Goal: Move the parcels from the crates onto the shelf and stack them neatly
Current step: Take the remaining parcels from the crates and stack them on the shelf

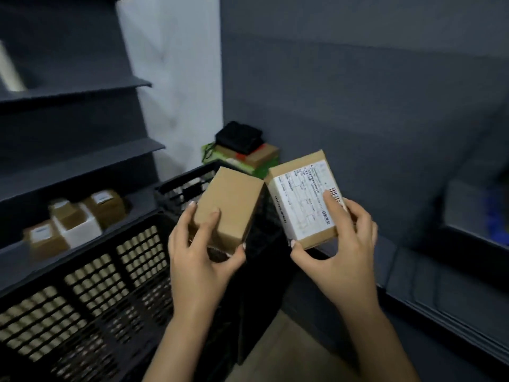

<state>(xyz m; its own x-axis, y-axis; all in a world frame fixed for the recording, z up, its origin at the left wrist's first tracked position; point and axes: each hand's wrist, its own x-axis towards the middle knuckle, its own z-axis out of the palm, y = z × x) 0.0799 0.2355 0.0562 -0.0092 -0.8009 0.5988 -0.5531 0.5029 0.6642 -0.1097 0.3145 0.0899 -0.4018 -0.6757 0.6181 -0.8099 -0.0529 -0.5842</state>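
Observation:
My left hand (pixel 202 250) grips a plain brown cardboard parcel (pixel 231 205), thumb on its top face and fingers round its sides. My right hand (pixel 337 244) grips a second brown parcel (pixel 303 199) that carries a white shipping label with a barcode. Both parcels are held up side by side, nearly touching, above the black lattice crates (pixel 91 296). The dark grey shelf (pixel 82 175) rises at the left. Its low level holds several brown and white parcels (pixel 73 219) standing close together.
A second black crate (pixel 181 188) stands behind the near one. A pile of boxes with a black bag on top (pixel 242 150) sits in the far corner by a white pillar. Grey wall and a dark ledge run along the right. Upper shelf levels look bare.

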